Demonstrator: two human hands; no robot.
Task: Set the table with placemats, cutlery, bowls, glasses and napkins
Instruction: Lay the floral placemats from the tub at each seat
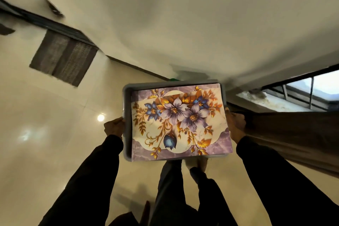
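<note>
A glossy cream tiled floor point(45, 134) fills the left and lower part of the view and meets a plain off-white wall point(183, 14) along a dark skirting line. At the right edge a dark-framed window point(311, 90) lets in pale daylight. Two arms in black long sleeves point(91, 180) reach forward from the bottom, and dark trouser legs point(170, 189) show between them. A grey rectangular woven floor mat point(63, 57) lies on the tiles at the upper left, well apart from the person. A grey rectangular plastic tray point(126, 97) is held level in the air above the floor. In it lies a rectangular placemat printed with purple and blue flowers and gold leaves point(176, 115), nearly covering the tray, with the edge of another sheet showing under it at the far side. The left grip point(114, 127) has its fingers curled round the tray's left rim; the right grip point(236, 124) clasps the right rim likewise. A small round light reflection point(100, 117) gleams on the floor just beside the left grip.
</note>
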